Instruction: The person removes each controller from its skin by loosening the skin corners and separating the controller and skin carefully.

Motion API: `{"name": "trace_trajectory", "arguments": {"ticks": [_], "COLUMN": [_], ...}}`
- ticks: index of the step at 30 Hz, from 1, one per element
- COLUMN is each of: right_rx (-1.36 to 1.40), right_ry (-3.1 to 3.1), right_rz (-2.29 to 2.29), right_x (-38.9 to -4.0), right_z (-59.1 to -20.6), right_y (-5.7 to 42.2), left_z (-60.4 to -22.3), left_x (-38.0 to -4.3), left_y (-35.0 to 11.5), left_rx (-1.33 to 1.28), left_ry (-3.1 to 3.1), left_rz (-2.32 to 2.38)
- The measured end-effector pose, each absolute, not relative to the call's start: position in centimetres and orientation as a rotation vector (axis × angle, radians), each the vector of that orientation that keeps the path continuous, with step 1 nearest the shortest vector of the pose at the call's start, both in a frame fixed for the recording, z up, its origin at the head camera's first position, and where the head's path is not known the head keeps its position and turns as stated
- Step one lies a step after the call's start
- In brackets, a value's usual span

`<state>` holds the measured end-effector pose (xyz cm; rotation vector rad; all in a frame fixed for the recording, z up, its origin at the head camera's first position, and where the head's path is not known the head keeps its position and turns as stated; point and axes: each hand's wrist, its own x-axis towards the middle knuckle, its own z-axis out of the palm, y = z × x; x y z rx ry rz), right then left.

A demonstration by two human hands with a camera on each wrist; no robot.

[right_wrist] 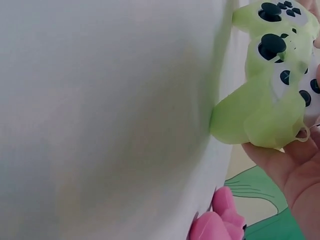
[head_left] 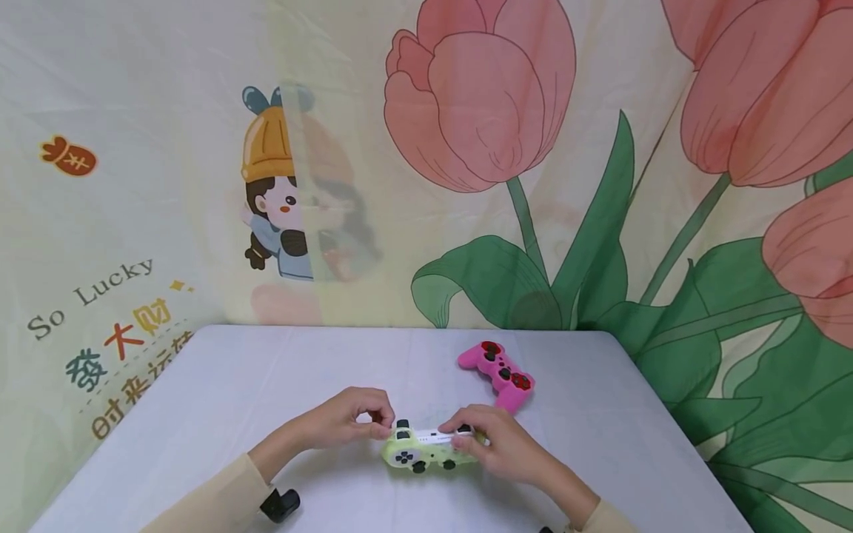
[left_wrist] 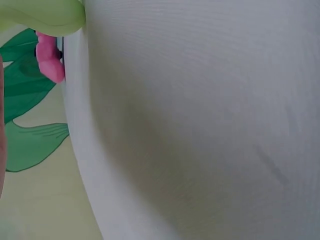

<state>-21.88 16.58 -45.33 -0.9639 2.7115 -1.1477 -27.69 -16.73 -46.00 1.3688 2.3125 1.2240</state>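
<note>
Right hand (head_left: 504, 442) grips white controller (head_left: 428, 437) at 3 o'clock, presumably bracing it; left hand (head_left: 335, 420) apparently pinches green sleeve (right_wrist: 233, 118), 9 o'clock. Pink controller (head_left: 496, 371), 1 o'clock.

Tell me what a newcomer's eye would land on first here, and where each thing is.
Most likely the huge pink tulips printed on the backdrop, across the upper right of the head view. Next, the green-covered controller low in the middle, between the left hand and right hand; then the bright pink controller lying beyond the right hand on the white-covered table.
</note>
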Motion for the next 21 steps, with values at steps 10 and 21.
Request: {"name": "trace_trajectory", "arguments": {"ticks": [10,21], "right_rx": [-0.940,-0.866], "right_ry": [2.772,2.777], "right_rz": [-1.174,-1.178], "right_x": [-21.3,-21.3], "right_z": [-44.9,-44.8], "right_y": [15.8,15.7], "left_z": [-45.4,-44.7], "left_x": [-27.2,-26.4], "left_y": [-16.7,-16.2], "left_rx": [1.386,1.230], "left_ry": [2.371,2.472], "left_rz": [1.186,1.208]}}
